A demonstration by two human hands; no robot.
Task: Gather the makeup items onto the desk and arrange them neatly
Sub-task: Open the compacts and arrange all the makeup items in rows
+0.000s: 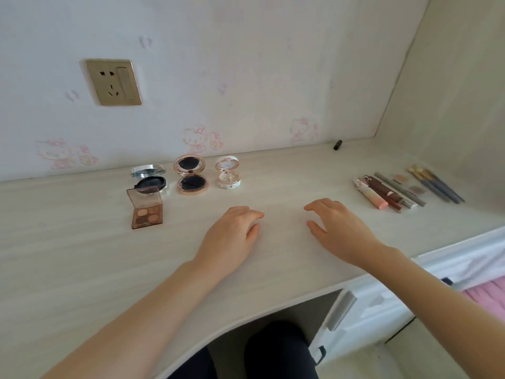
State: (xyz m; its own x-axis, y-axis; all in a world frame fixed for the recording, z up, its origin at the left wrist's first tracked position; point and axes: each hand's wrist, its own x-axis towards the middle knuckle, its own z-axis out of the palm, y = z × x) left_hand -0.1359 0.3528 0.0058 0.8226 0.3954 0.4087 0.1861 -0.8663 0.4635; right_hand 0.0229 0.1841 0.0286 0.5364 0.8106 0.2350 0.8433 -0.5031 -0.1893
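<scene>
Pale desk [68, 255] meets cartoon wallpaper [246, 64]. Below the socket [113, 82] — open compacts [191, 175]; far right of it, pencils and brushes [400, 190]. Left hand [232, 231] and right hand [338, 228], loosely curled, hold nothing.

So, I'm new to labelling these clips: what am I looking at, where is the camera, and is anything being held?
There is no machine: one camera worn on the person's head looks down at their bare hands. The left hand and right hand are over the pale desk, both relaxed, holding nothing. Near the wall stand a silver compact, a rose-gold compact and a small white compact, all open, with an open eyeshadow palette before the silver one. At far right lie tubes and pencils in a row, then brushes.
</scene>
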